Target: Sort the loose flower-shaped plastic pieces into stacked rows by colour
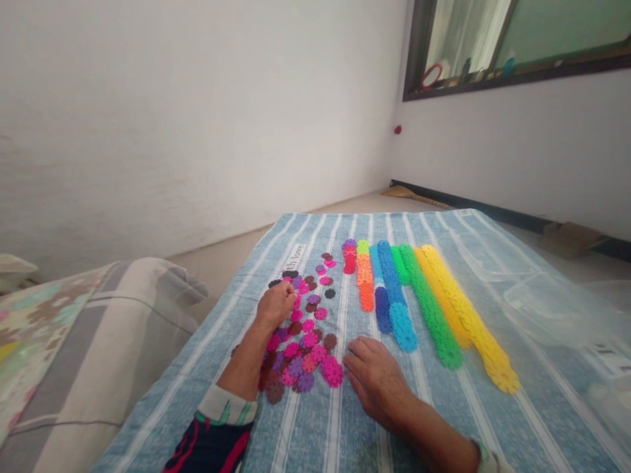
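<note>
Head view: loose flower-shaped plastic discs [296, 366] spread on the striped tabletop [177, 394], between both hands. Left hand [277, 303] over pile's far-left part, fingers curled; can't tell if its grip has a disc. Right hand [375, 378] palm down, grip looks released. Short magenta disc stack [332, 372] just left of right fingertips, long axis roughly front-to-back; right hand nearer. Colour-sorted disc rows [428, 309] lie farther right.

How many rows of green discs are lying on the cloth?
2: a short row and a long row, side by side between the blue rows and yellow rows.
</note>
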### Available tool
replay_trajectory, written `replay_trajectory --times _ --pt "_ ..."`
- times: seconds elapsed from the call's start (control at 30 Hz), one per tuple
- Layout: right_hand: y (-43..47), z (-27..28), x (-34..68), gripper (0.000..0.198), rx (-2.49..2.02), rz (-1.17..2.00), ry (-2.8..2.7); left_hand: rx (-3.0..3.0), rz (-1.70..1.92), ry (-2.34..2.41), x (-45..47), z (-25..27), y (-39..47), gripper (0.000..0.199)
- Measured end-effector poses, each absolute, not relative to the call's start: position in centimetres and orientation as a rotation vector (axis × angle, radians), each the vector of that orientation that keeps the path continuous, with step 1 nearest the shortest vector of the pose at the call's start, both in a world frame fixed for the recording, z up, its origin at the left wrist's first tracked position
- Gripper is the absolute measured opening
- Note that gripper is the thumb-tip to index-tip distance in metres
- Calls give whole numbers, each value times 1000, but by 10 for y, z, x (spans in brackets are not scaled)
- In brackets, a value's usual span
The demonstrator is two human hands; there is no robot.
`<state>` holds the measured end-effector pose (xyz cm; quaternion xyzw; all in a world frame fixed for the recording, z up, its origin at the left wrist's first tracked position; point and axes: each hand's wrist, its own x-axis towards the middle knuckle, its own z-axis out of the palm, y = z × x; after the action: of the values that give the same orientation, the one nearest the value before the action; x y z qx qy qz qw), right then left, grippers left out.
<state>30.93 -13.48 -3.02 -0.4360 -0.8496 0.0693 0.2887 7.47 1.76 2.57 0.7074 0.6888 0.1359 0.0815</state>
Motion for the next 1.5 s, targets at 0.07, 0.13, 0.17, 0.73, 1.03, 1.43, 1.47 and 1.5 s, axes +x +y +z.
replay_trajectory --times 0.07,0.13,0.17,0.73,1.03,1.43,1.47,1.5 --pt "-135 -30 309 11 -1165 194 -2267 2112 398 2066 75 26 18 13" --pt "-135 -30 309 11 -1172 201 -2265 2126 400 2061 75 26 18 12" --pt "-135 -29 309 11 -1176 201 -2264 2135 402 2061 75 27 18 12" --pt "-134 -30 308 9 -1177 167 -2263 2064 729 1789 84 25 20 16" --pt "-134 -29 306 8 -1210 169 -2263 2068 697 1641 123 33 31 12" --pt "-133 -30 307 7 -1195 183 -2243 2173 624 1692 181 19 71 13" --pt "-133 -30 307 7 -1194 184 -2242 2165 626 1682 183 18 73 12" --pt "-133 -30 307 7 -1192 185 -2243 2156 628 1673 185 17 74 12"
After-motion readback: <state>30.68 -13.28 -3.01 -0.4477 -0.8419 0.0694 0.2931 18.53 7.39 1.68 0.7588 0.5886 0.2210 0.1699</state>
